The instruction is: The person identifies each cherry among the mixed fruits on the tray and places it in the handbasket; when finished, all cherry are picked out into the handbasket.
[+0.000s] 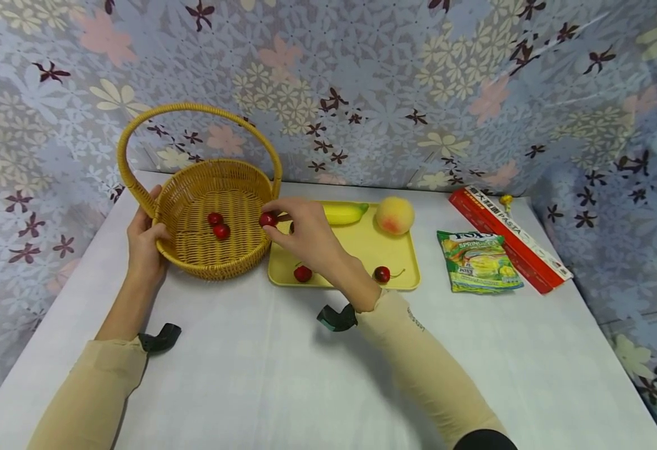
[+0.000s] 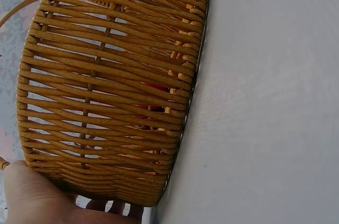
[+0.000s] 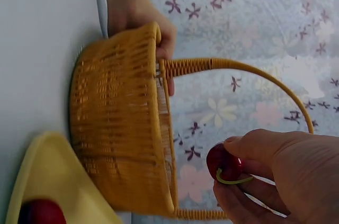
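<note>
My left hand (image 1: 147,240) grips the left side of a yellow wicker basket (image 1: 215,270), its thumb at the rim near the foot of the tall handle. Two red cherries (image 1: 222,232) lie on the basket floor. Over the basket's right rim, my right hand (image 1: 308,234) pinches a dark red cherry (image 3: 223,163) between thumb and fingers; its green stem shows in the right wrist view. Below that hand is a yellow tray (image 1: 362,250) with a banana (image 1: 346,214), a peach (image 1: 394,215) and cherries (image 1: 381,274). A dark spot beneath the fingers is mostly hidden.
Right of the tray lie a green snack packet (image 1: 479,262) and a long red box (image 1: 511,240), with a small yellow item (image 1: 506,201) behind. A white cloth covers the table (image 1: 238,369). Flowered fabric (image 1: 362,81) hangs at the back and sides.
</note>
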Demonstrator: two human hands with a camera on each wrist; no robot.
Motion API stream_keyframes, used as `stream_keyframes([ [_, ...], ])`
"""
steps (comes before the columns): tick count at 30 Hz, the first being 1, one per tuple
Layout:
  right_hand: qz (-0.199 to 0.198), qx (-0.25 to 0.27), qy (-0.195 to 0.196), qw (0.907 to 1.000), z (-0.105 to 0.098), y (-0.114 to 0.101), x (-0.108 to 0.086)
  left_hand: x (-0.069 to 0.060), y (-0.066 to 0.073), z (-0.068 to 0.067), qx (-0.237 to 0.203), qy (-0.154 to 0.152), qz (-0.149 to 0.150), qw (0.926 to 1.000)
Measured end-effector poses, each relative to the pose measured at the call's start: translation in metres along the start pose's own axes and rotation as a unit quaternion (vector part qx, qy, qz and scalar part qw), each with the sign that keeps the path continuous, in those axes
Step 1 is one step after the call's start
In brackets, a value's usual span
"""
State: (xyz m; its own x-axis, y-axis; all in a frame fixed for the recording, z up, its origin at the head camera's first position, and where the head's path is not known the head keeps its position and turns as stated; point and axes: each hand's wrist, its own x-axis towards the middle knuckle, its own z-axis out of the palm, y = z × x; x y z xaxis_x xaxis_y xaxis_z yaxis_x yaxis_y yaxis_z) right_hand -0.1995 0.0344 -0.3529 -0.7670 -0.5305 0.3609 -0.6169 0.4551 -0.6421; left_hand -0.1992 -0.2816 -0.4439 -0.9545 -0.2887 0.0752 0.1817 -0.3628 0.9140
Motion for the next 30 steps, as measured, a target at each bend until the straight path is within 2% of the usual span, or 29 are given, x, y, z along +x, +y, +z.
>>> stream_keyframes([
  [10,-0.018,-0.008,-0.017,0.9996,0.021,-0.008,0.012,0.000,0.002,0.000,0.004,0.004,-0.003,1.0000],
  [14,-0.005,-0.018,-0.026,0.9995,0.022,-0.006,0.009,0.000,0.001,-0.001,0.006,0.003,-0.001,1.0000],
  [20,0.018,-0.006,-0.011,0.9998,0.007,0.008,-0.005,-0.002,0.000,-0.001,0.002,0.005,-0.002,1.0000],
  [30,0.052,-0.030,0.009,0.9982,-0.033,0.039,-0.037,-0.002,0.000,0.000,0.000,0.005,-0.008,1.0000],
])
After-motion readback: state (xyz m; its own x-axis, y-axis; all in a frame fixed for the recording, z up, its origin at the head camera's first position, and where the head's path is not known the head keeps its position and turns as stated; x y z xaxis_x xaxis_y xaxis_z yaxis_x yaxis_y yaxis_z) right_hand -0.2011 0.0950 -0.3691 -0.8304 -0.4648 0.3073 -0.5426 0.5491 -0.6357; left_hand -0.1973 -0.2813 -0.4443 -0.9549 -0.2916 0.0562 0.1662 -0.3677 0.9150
